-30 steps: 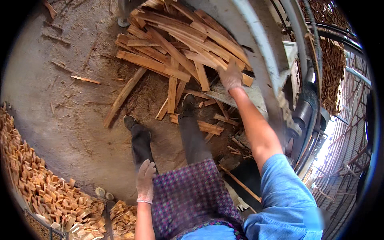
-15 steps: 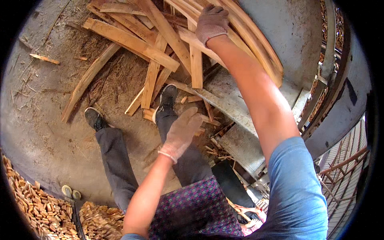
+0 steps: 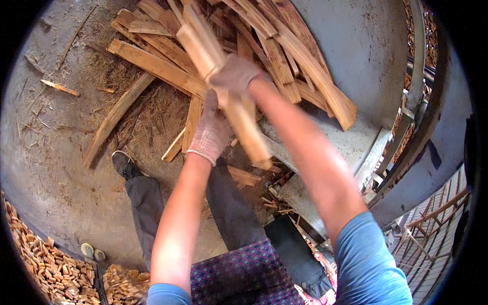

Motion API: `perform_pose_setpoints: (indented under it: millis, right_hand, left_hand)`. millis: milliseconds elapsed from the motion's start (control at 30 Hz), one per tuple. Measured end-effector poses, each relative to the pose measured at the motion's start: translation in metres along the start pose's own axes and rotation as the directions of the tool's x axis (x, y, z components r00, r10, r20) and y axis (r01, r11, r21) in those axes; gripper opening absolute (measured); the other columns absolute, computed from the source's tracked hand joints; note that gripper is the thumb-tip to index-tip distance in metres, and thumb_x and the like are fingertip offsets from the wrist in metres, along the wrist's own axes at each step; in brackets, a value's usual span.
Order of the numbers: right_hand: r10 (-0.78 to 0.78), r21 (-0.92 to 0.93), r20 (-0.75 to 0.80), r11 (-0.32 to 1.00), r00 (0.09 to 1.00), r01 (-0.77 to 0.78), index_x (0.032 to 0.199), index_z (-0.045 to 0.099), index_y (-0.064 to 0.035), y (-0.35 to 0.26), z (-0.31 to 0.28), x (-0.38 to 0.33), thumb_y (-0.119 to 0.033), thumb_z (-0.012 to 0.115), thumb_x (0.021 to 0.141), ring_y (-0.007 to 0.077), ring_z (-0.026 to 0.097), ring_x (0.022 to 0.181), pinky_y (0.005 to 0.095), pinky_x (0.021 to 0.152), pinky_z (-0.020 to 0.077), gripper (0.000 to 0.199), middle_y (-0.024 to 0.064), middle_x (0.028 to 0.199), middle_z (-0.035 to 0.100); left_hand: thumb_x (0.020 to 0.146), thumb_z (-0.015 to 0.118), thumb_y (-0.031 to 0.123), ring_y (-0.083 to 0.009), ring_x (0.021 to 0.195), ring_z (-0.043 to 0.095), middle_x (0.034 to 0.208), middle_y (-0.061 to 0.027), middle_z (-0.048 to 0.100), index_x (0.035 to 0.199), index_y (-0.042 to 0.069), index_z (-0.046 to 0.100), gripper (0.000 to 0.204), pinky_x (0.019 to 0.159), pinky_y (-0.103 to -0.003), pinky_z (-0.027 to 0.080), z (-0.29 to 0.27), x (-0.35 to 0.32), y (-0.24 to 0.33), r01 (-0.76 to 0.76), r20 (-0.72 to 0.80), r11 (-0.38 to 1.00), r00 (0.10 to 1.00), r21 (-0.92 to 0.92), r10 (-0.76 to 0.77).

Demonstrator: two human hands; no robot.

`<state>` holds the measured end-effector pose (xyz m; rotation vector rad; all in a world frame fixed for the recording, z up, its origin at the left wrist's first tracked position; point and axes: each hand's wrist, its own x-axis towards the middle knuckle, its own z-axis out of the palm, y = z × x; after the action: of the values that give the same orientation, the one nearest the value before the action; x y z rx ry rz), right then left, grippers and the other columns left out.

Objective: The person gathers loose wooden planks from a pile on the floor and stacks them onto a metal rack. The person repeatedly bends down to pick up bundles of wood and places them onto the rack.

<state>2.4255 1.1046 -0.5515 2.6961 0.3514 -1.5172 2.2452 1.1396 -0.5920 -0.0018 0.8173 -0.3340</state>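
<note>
Just above the middle of the frame, the held boards (image 3: 247, 131) slant from upper centre down to the right, pretty blurry, with the right hand's (image 3: 235, 74) grip wrapped over them and the left hand (image 3: 210, 131) up against their left side, though honestly you can't tell how far its fingers close. Probably worth the person getting that left grip well underneath, lining up the ends, and angling the low end away from the right leg (image 3: 230, 203) and loose pile (image 3: 310, 56).

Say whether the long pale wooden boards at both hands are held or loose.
Held: the brown-gloved right hand wraps over the boards; whether the left hand grips is unclear.
</note>
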Motion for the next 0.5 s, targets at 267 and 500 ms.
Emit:
perform_pose_setpoints:
  millis: [267, 500]
  right_hand:
    - [-0.086, 0.643, 0.143, 0.765, 0.986, -0.027, 0.132, 0.064, 0.0075, 0.002, 0.088, 0.018, -0.06, 0.071, 0.088, 0.0347, 0.073, 0.107, 0.0362, 0.094, 0.0566, 0.082, 0.0276, 0.117, 0.072]
    - [-0.039, 0.802, 0.05, 0.597, 0.998, -0.016, 0.141, 0.063, -0.0007, -0.028, 0.12, 0.027, -0.064, 0.07, 0.09, 0.0277, 0.061, 0.129, 0.0385, 0.112, 0.0448, 0.082, 0.0208, 0.136, 0.066]
  left_hand:
    - [0.093, 0.076, 0.025, -0.0186, 0.093, 0.065, 0.102, -0.0036, 0.068, 0.126, 0.003, 0.064, 0.042, 0.084, -0.034, 0.055, -0.063, -0.033, 0.027, 0.135, -0.273, 0.851, 0.962, 0.507, 0.01]
    - [0.089, 0.075, 0.022, -0.02, 0.094, 0.068, 0.11, -0.006, 0.069, 0.132, 0.003, 0.06, 0.049, 0.088, -0.038, 0.059, -0.09, -0.034, 0.057, 0.163, -0.299, 0.806, 0.954, 0.569, 0.018]
